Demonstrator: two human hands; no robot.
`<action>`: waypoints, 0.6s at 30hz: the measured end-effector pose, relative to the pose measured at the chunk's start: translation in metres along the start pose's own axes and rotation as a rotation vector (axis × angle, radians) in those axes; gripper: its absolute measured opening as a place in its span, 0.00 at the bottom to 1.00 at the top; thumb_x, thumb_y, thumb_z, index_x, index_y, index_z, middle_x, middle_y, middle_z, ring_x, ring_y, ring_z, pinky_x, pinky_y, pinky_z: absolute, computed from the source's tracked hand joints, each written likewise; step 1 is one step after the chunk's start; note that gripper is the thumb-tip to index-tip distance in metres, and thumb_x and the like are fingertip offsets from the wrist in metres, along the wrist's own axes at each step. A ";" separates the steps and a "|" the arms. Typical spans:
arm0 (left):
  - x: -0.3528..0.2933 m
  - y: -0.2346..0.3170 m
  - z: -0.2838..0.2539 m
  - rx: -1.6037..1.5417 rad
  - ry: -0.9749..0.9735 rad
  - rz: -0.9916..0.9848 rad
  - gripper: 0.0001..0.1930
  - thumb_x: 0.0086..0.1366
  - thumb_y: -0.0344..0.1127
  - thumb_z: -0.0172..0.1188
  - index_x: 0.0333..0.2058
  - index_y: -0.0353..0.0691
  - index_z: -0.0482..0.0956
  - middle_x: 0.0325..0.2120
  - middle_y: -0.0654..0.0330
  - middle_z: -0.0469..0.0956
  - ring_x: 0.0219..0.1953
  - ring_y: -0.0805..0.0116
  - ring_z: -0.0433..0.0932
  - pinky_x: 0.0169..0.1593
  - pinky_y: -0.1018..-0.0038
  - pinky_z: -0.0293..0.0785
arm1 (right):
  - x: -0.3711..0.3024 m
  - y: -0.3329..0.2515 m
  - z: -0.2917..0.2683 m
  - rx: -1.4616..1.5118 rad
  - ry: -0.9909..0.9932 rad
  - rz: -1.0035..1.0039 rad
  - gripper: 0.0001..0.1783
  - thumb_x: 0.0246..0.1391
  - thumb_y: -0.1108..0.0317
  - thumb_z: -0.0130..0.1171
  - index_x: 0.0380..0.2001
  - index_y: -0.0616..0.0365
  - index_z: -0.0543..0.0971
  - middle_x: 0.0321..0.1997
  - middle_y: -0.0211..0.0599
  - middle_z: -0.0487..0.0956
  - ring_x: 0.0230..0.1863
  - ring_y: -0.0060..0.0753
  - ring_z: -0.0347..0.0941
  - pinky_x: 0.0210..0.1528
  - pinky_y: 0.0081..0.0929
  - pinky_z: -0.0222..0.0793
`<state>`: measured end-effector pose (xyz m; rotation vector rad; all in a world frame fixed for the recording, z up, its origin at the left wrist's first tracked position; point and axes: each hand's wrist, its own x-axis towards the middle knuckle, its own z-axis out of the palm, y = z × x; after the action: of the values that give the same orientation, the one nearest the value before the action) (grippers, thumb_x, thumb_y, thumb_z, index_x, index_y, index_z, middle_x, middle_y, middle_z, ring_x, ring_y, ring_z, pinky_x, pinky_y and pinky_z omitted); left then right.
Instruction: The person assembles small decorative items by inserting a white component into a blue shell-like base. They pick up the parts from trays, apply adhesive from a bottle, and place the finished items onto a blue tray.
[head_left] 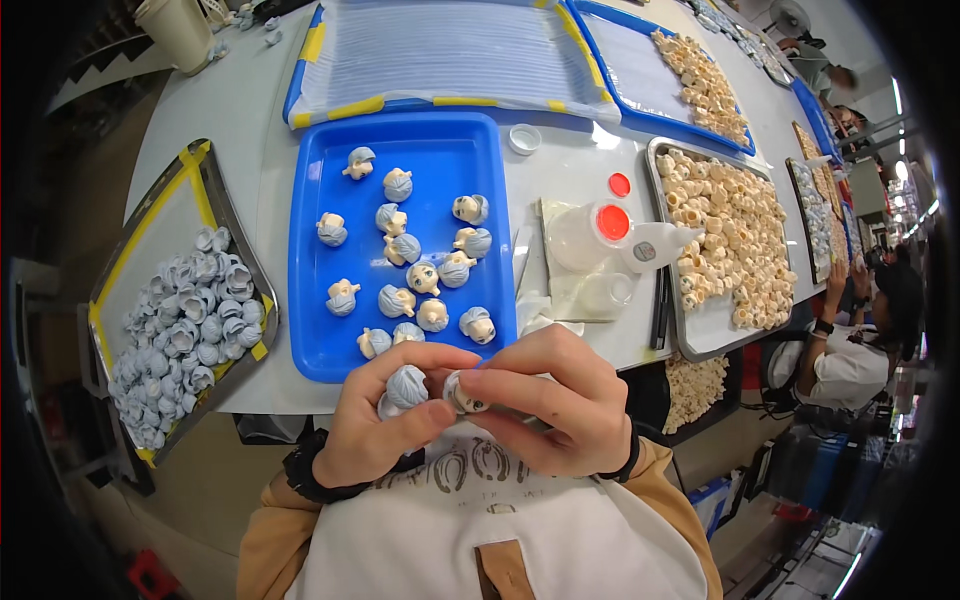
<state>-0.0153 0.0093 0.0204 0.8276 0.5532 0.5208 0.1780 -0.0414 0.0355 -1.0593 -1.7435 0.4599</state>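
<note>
Within right hand (562, 402): doll head (464, 393) (face-up)

Head-worn fisheye, downward over hands (568, 398)

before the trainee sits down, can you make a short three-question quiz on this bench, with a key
1. True or false: the yellow-taped tray of grey-blue hair pieces is left of the blue tray of doll heads.

2. What fills most of the silver tray?
a) red lids
b) beige hollow pieces
c) grey-blue hair pieces

3. Fill in: the fingers of the right hand hold a small ____.

Key: 1 true; 2 b; 3 doll head.
</note>
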 end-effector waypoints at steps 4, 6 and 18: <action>0.002 -0.002 0.001 0.056 -0.031 0.033 0.20 0.60 0.30 0.60 0.50 0.34 0.69 0.39 0.61 0.75 0.40 0.78 0.72 0.43 0.80 0.68 | 0.000 -0.002 0.001 0.004 -0.009 0.021 0.22 0.33 0.81 0.66 0.39 0.61 0.79 0.33 0.37 0.76 0.28 0.34 0.70 0.27 0.26 0.66; 0.002 -0.003 0.000 0.077 -0.050 0.052 0.20 0.59 0.29 0.61 0.50 0.34 0.69 0.41 0.60 0.75 0.43 0.77 0.73 0.47 0.78 0.68 | 0.000 -0.001 0.000 0.013 -0.015 0.022 0.22 0.32 0.81 0.66 0.38 0.61 0.79 0.33 0.37 0.76 0.29 0.34 0.71 0.27 0.26 0.66; 0.002 0.002 -0.001 -0.026 -0.054 -0.015 0.19 0.61 0.34 0.60 0.48 0.33 0.68 0.34 0.57 0.76 0.29 0.78 0.74 0.33 0.81 0.70 | -0.003 -0.007 -0.040 -0.038 0.035 0.038 0.19 0.33 0.83 0.62 0.35 0.66 0.79 0.33 0.42 0.76 0.30 0.29 0.72 0.31 0.23 0.67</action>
<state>-0.0143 0.0121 0.0207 0.8103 0.5015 0.4896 0.2105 -0.0541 0.0561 -1.1230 -1.7095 0.4305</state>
